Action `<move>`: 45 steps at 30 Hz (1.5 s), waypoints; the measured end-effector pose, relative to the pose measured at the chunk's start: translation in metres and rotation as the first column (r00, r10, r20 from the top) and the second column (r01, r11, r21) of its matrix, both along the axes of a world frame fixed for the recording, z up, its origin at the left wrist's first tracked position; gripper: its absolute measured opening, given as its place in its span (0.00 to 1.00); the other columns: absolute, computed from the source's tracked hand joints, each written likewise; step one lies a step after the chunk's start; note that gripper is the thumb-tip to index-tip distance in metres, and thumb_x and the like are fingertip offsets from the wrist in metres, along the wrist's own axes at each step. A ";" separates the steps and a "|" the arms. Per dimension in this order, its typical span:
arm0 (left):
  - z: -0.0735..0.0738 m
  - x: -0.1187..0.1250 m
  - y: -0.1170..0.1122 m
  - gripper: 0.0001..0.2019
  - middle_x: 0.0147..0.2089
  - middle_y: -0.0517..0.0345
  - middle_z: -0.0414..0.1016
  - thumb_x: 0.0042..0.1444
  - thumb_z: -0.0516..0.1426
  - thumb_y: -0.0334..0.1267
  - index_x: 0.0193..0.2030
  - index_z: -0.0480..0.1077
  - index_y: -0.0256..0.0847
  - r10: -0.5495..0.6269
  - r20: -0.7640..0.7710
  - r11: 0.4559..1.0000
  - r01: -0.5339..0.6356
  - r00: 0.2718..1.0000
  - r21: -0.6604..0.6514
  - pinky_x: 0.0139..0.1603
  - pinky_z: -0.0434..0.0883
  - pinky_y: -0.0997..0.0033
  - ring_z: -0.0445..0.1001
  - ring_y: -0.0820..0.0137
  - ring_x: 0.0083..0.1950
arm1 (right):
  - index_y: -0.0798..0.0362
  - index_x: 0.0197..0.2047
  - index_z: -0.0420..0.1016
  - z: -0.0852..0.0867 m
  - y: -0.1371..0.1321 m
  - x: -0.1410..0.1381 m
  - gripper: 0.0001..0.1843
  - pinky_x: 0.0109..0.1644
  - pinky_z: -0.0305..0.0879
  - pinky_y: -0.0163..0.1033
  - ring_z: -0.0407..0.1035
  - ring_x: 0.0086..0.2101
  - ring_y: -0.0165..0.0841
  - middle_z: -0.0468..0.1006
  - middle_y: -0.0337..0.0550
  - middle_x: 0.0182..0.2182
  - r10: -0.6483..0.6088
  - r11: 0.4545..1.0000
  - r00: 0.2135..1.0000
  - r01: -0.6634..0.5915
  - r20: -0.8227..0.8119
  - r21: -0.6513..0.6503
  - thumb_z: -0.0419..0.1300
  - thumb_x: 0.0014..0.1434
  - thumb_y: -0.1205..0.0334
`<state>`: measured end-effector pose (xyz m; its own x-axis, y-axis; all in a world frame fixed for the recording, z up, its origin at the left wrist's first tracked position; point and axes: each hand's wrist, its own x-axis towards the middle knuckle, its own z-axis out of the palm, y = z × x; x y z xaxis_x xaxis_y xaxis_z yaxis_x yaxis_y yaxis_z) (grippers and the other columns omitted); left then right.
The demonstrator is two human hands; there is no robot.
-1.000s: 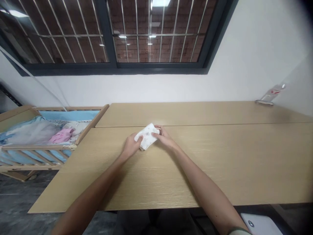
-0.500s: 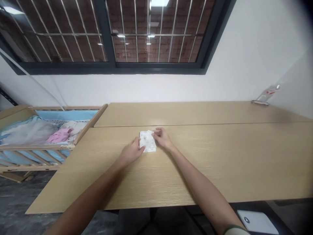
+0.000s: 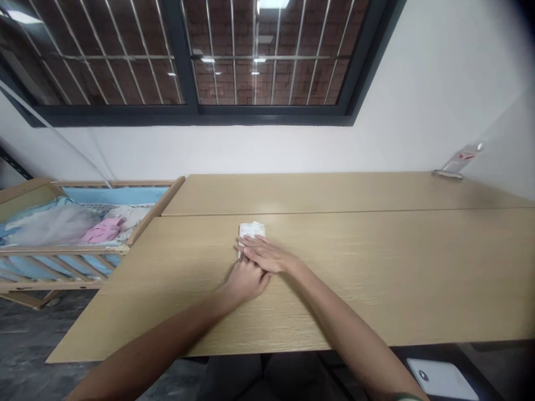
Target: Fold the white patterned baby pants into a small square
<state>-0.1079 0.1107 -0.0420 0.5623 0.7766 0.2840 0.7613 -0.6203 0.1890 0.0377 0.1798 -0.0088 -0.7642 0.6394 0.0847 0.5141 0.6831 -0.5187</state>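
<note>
At the near right, below the desk's edge, lies a white phone-like object (image 3: 443,379); on the pale wooden desk (image 3: 376,278), left of its middle, the left hand (image 3: 246,279) rests knuckles up, its fingers partly hidden under the other hand, so I cannot tell whether its grip is closed on anything; the right hand (image 3: 265,256) lies across it, its grip open and flat, fingers spread over a small white piece (image 3: 252,229) that lies on the desk, its far part showing; to the left stands a wooden crib (image 3: 62,252) holding pink cloth (image 3: 102,230); at the far right is a clear object with red marks (image 3: 460,160); farthest is a barred window (image 3: 271,115).
</note>
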 end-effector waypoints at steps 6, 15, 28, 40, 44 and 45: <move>-0.004 -0.001 0.005 0.31 0.62 0.29 0.72 0.66 0.48 0.52 0.65 0.66 0.28 0.090 -0.021 0.995 -0.089 0.996 0.036 0.62 0.70 0.41 0.67 0.42 0.67 | 0.35 0.73 0.54 -0.015 0.040 0.014 0.28 0.77 0.34 0.52 0.43 0.73 0.35 0.52 0.30 0.73 -0.077 0.996 0.996 0.075 0.035 0.058 0.40 0.74 0.42; -0.006 0.003 0.005 0.32 0.66 0.27 0.67 0.65 0.50 0.51 0.66 0.64 0.24 0.137 -0.020 0.990 -0.137 0.990 0.031 0.65 0.68 0.48 0.65 0.43 0.69 | 0.48 0.77 0.46 -0.029 0.080 0.017 0.38 0.76 0.33 0.51 0.39 0.73 0.38 0.46 0.42 0.75 -0.228 0.973 0.973 0.227 0.045 0.028 0.35 0.72 0.38; 0.007 -0.061 0.060 0.17 0.35 0.49 0.77 0.68 0.48 0.47 0.34 0.70 0.41 0.502 0.183 0.865 -0.494 0.845 -0.091 0.45 0.66 0.62 0.75 0.59 0.42 | 0.52 0.66 0.68 -0.045 0.074 0.037 0.31 0.63 0.62 0.49 0.69 0.55 0.40 0.71 0.55 0.59 -0.515 0.848 0.649 0.481 -0.559 -0.222 0.54 0.67 0.44; -0.002 -0.050 0.061 0.14 0.36 0.52 0.78 0.65 0.54 0.46 0.32 0.69 0.41 0.448 0.146 0.890 -0.423 0.882 -0.173 0.42 0.61 0.65 0.75 0.62 0.41 | 0.56 0.46 0.81 -0.038 0.064 0.029 0.14 0.47 0.66 0.40 0.70 0.42 0.34 0.74 0.48 0.43 -0.428 0.898 0.713 0.403 -0.556 -0.174 0.63 0.60 0.58; -0.004 -0.050 0.062 0.11 0.31 0.56 0.76 0.65 0.54 0.43 0.32 0.67 0.42 0.437 0.187 0.891 -0.394 0.880 -0.226 0.37 0.60 0.68 0.73 0.66 0.35 | 0.56 0.43 0.78 -0.039 0.063 0.028 0.14 0.43 0.63 0.38 0.66 0.36 0.32 0.74 0.42 0.37 -0.411 0.904 0.727 0.401 -0.550 -0.145 0.66 0.53 0.61; -0.004 -0.049 0.062 0.11 0.31 0.57 0.75 0.64 0.54 0.43 0.32 0.67 0.42 0.435 0.200 0.891 -0.386 0.878 -0.241 0.35 0.59 0.69 0.73 0.66 0.34 | 0.56 0.42 0.77 -0.039 0.063 0.028 0.13 0.44 0.63 0.38 0.66 0.36 0.32 0.75 0.41 0.37 -0.397 0.908 0.738 0.402 -0.545 -0.118 0.66 0.52 0.62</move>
<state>-0.1574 0.1730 -0.0459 0.1139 0.9741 0.1952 0.8544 -0.1963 0.4811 0.0656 0.2426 -0.0476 -0.2615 0.8731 0.4114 0.3729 0.4845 -0.7913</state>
